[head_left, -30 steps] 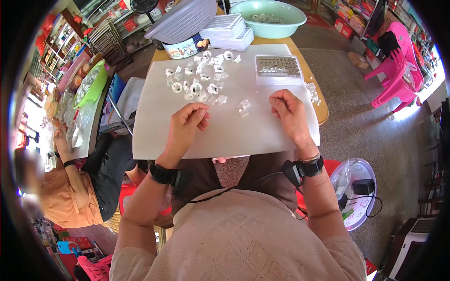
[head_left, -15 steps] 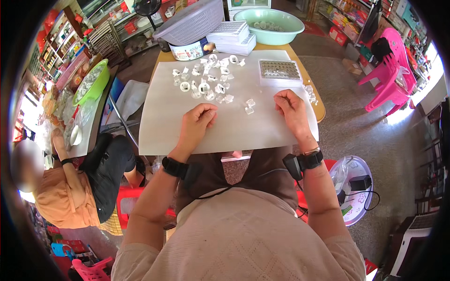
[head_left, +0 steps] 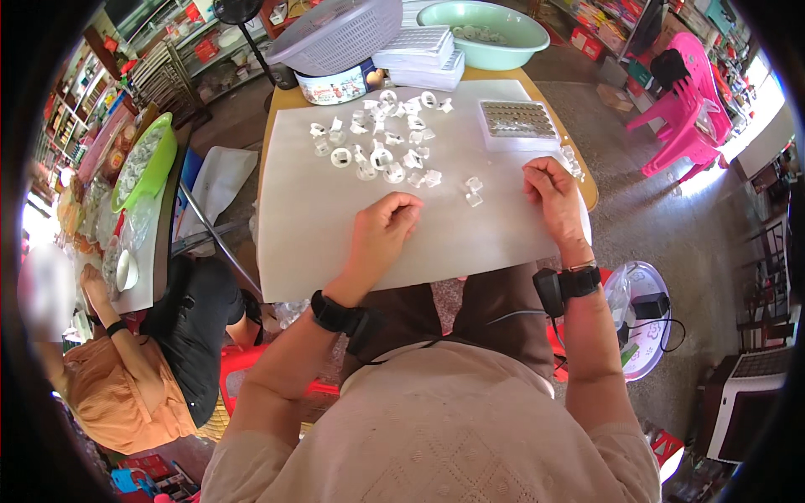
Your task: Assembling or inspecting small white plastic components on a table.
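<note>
My left hand [head_left: 384,235] hovers over or rests on the white sheet [head_left: 327,239], near its front edge, with curled fingers pressed together. To the right, my right hand [head_left: 556,201] is curled too, thumb against fingers, beside the sheet's right side. Whatever either hand may pinch is hidden or too small to see. Between the hands, slightly farther off, lie a few clear plastic pieces [head_left: 474,199]. A loose cluster of white ring-shaped plastic parts [head_left: 381,158] spreads beyond my left hand. Past my right hand sits a clear box [head_left: 518,144] holding rows of small metallic pieces.
Small clear bits [head_left: 570,159] lie at the table's right edge. At the back stand a grey basket [head_left: 335,42] on a round tin [head_left: 334,88], stacked white trays [head_left: 423,63] and a green basin [head_left: 495,52]. A person in orange [head_left: 126,386] sits at another table on the left.
The whole view has shifted and turned slightly, so the table and both hands appear farther right. Both hands stay curled in nearly the same places over the sheet.
</note>
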`<state>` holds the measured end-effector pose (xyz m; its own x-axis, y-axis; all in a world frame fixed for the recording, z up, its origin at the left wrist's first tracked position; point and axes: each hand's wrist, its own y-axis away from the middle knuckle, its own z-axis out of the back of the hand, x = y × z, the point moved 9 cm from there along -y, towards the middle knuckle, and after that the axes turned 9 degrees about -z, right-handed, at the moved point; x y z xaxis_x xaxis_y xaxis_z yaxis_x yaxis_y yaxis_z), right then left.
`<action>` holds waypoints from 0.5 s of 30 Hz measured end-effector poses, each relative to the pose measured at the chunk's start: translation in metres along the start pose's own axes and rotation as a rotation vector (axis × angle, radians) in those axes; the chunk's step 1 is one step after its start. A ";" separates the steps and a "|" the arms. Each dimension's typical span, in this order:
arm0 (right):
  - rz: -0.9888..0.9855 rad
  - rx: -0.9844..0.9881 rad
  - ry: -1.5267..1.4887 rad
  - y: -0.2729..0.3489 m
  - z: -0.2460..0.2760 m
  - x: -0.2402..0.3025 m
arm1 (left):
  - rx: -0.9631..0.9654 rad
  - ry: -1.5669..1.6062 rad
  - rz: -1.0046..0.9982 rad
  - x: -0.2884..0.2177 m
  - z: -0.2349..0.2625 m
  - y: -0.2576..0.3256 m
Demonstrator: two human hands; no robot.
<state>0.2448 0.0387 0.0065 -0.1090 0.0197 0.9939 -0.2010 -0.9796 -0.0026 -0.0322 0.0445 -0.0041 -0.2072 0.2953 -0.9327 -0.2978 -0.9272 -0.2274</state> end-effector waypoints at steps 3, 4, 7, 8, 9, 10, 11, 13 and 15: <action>-0.022 -0.027 -0.033 0.000 0.003 -0.003 | 0.020 -0.014 -0.029 -0.001 -0.002 0.000; -0.014 -0.027 -0.032 0.000 0.002 -0.004 | 0.017 -0.014 -0.036 -0.001 -0.001 0.001; -0.028 -0.053 -0.008 0.003 0.002 -0.003 | -0.002 -0.002 -0.012 -0.004 0.001 0.005; -0.017 -0.052 -0.004 0.003 0.002 -0.001 | -0.008 0.000 -0.021 -0.004 0.000 0.005; -0.020 -0.035 -0.006 0.001 0.000 -0.001 | -0.038 0.009 -0.043 -0.004 0.002 0.004; -0.023 -0.017 -0.007 0.000 -0.001 -0.002 | -0.069 0.019 -0.066 -0.005 0.005 0.004; -0.036 -0.034 0.003 0.002 -0.001 -0.003 | -0.077 0.023 -0.075 -0.005 0.006 0.005; -0.030 -0.024 0.011 0.003 -0.003 -0.002 | -0.072 0.038 -0.086 -0.006 0.005 0.009; -0.029 -0.009 -0.002 0.002 -0.005 -0.002 | -0.075 0.054 -0.071 -0.012 0.009 0.009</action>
<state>0.2395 0.0380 0.0038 -0.1010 0.0481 0.9937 -0.2130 -0.9767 0.0256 -0.0403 0.0348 0.0080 -0.1366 0.3502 -0.9267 -0.2393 -0.9194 -0.3122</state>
